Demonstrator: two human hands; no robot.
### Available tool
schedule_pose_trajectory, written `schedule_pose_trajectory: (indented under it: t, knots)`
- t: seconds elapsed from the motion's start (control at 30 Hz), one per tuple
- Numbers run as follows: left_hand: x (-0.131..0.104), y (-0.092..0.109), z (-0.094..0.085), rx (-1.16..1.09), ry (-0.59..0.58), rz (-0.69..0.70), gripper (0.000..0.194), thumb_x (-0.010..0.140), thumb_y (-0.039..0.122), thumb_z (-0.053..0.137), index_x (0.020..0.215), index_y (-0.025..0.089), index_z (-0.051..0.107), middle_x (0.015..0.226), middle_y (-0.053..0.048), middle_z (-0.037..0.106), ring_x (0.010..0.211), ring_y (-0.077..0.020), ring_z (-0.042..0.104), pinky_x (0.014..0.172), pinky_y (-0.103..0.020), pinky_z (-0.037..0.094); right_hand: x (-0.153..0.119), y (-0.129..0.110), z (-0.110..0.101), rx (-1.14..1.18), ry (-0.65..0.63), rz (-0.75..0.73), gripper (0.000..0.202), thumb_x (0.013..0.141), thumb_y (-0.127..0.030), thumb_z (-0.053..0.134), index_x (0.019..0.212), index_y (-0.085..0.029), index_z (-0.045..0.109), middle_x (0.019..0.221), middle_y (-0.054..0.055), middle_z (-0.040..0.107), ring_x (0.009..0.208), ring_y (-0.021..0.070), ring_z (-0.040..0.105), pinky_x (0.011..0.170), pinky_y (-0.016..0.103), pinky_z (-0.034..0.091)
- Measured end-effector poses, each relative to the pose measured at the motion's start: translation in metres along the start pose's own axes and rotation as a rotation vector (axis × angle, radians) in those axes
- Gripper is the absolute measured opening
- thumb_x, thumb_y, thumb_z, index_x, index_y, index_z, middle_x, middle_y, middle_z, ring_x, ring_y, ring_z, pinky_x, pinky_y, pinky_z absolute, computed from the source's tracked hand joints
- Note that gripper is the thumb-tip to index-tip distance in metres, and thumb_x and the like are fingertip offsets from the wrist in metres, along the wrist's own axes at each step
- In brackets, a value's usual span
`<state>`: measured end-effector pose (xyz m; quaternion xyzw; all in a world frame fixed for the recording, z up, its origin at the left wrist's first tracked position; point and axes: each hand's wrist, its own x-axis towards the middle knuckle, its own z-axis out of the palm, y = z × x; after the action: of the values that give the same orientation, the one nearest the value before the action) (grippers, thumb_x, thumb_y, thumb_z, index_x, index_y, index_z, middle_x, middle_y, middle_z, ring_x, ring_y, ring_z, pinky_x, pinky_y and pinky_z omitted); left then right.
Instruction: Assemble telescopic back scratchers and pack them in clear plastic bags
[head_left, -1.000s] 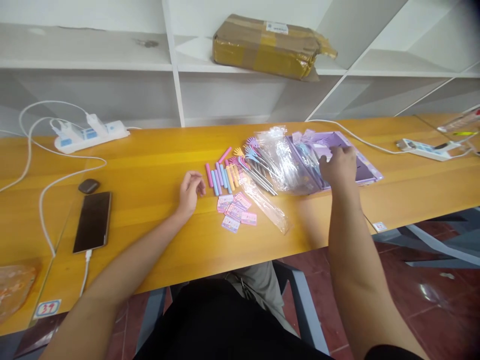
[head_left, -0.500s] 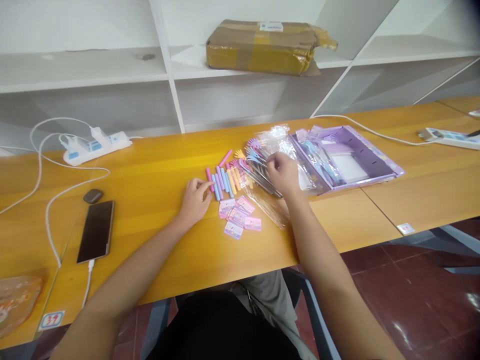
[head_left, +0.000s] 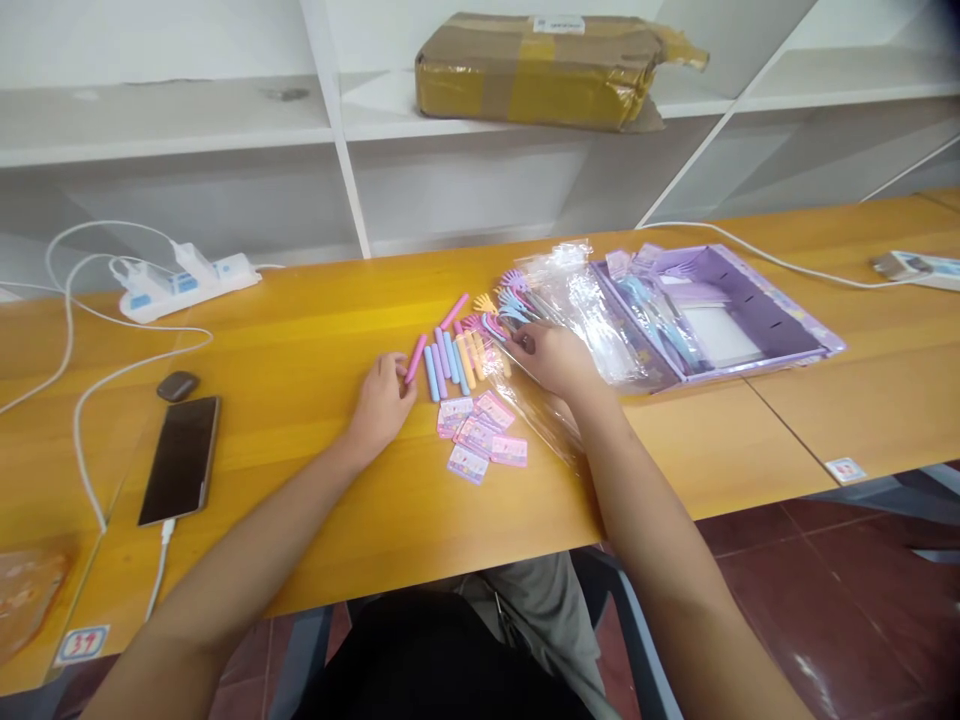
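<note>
My left hand [head_left: 382,405] pinches a pink stick [head_left: 415,360], tilted at the left end of a row of pastel sticks [head_left: 450,365] in blue, purple and orange. A second pink stick [head_left: 454,311] lies behind the row. My right hand [head_left: 559,355] has its fingers closed around a thin metal rod [head_left: 523,366], its grip partly hidden. Beneath and behind it lie small hand-shaped heads [head_left: 513,300] in purple, yellow, blue and pink. Several printed cards [head_left: 477,436] are spread in front of the sticks. Clear plastic sleeves [head_left: 536,415] lie by my right wrist.
A purple box [head_left: 772,300] with bagged items stands at the right, beside clear plastic bags [head_left: 577,300]. At the left are a phone [head_left: 180,460] on a cable, a dark earbud case [head_left: 178,386] and a power strip [head_left: 187,288]. A taped carton [head_left: 540,75] sits on the shelf.
My left hand has taken hold of the pink stick and tilted it away from the row. My right hand has moved lower over the metal rods, and its fingers now reach leftward.
</note>
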<state>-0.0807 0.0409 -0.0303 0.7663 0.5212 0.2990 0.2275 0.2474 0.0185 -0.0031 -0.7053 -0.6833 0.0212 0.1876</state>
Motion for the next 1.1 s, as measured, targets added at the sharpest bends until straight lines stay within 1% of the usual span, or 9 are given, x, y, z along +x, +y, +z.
schedule_pose_trajectory:
  t: [0.1, 0.2, 0.3, 0.37, 0.5, 0.6, 0.87, 1.0, 1.1]
  knots:
    - [-0.002, 0.000, 0.001, 0.042, -0.004, -0.046, 0.044, 0.093, 0.010, 0.073, 0.134, 0.021, 0.060, 0.107, -0.006, 0.072, 0.098, -0.0261, 0.071, 0.096, -0.044, 0.058, 0.001, 0.001, 0.003, 0.012, -0.001, 0.008, 0.025, 0.106, -0.043, 0.068, 0.093, -0.022, 0.076, 0.095, 0.011, 0.080, 0.081, 0.0266, 0.068, 0.072, 0.037, 0.040]
    - [-0.003, -0.001, 0.000, 0.066, 0.003, -0.018, 0.041, 0.096, 0.011, 0.066, 0.136, 0.020, 0.063, 0.111, -0.009, 0.072, 0.105, -0.0290, 0.071, 0.101, -0.046, 0.058, 0.002, 0.002, 0.006, 0.048, 0.009, 0.013, 0.024, 0.103, -0.044, 0.072, 0.093, -0.022, 0.073, 0.093, 0.011, 0.078, 0.081, 0.0269, 0.067, 0.072, 0.038, 0.040]
    - [-0.004, -0.002, -0.004, 0.063, -0.016, 0.050, 0.031, 0.103, 0.014, 0.057, 0.131, 0.021, 0.068, 0.119, -0.012, 0.070, 0.108, -0.0298, 0.070, 0.103, -0.047, 0.057, 0.003, 0.004, 0.007, 0.093, 0.029, 0.022, 0.024, 0.102, -0.043, 0.075, 0.090, -0.023, 0.070, 0.089, 0.009, 0.076, 0.080, 0.0266, 0.066, 0.072, 0.037, 0.040]
    - [-0.003, -0.002, -0.006, 0.053, -0.038, 0.069, 0.026, 0.107, 0.016, 0.051, 0.124, 0.021, 0.070, 0.116, -0.012, 0.069, 0.105, -0.0295, 0.069, 0.099, -0.046, 0.057, 0.004, 0.004, 0.006, 0.114, 0.047, 0.006, 0.025, 0.102, -0.043, 0.075, 0.089, -0.023, 0.068, 0.087, 0.009, 0.075, 0.080, 0.0267, 0.066, 0.073, 0.037, 0.040]
    - [-0.001, -0.001, -0.009, -0.026, -0.022, 0.051, 0.029, 0.118, 0.029, 0.040, 0.112, 0.024, 0.067, 0.111, -0.011, 0.068, 0.103, -0.0283, 0.068, 0.094, -0.044, 0.055, 0.002, 0.000, 0.001, 0.152, 0.114, -0.024, 0.028, 0.106, -0.046, 0.071, 0.091, -0.023, 0.069, 0.088, 0.009, 0.073, 0.080, 0.0262, 0.065, 0.074, 0.037, 0.041]
    - [0.001, 0.000, -0.008, -0.069, -0.007, 0.042, 0.026, 0.120, 0.037, 0.043, 0.107, 0.025, 0.064, 0.112, -0.010, 0.069, 0.104, -0.0272, 0.068, 0.093, -0.042, 0.054, 0.000, -0.004, -0.004, 0.175, 0.219, 0.001, 0.031, 0.108, -0.049, 0.069, 0.093, -0.023, 0.069, 0.086, 0.008, 0.071, 0.078, 0.0250, 0.062, 0.073, 0.036, 0.040]
    - [0.002, -0.001, -0.006, -0.113, 0.025, 0.037, 0.017, 0.115, 0.036, 0.057, 0.110, 0.025, 0.069, 0.112, -0.008, 0.062, 0.102, -0.0248, 0.064, 0.096, -0.040, 0.055, -0.002, -0.004, -0.014, 0.331, 0.557, 0.048, 0.034, 0.107, -0.058, 0.069, 0.096, -0.025, 0.064, 0.067, -0.004, 0.052, 0.064, 0.0181, 0.050, 0.069, 0.034, 0.042]
    - [0.001, -0.001, -0.006, -0.114, 0.042, 0.012, 0.020, 0.114, 0.037, 0.060, 0.118, 0.024, 0.074, 0.109, -0.007, 0.060, 0.098, -0.0242, 0.064, 0.096, -0.040, 0.055, -0.001, -0.003, -0.014, 0.442, 0.728, 0.086, 0.044, 0.108, -0.068, 0.065, 0.096, -0.026, 0.059, 0.067, -0.006, 0.046, 0.059, 0.0154, 0.044, 0.064, 0.034, 0.040]
    - [0.002, 0.001, -0.007, -0.113, -0.008, 0.026, 0.023, 0.115, 0.038, 0.058, 0.120, 0.024, 0.075, 0.104, -0.005, 0.062, 0.092, -0.0229, 0.063, 0.090, -0.038, 0.052, 0.002, 0.001, -0.012, 0.505, 0.864, 0.139, 0.054, 0.107, -0.079, 0.057, 0.095, -0.027, 0.056, 0.071, -0.004, 0.047, 0.062, 0.0168, 0.047, 0.061, 0.035, 0.040]
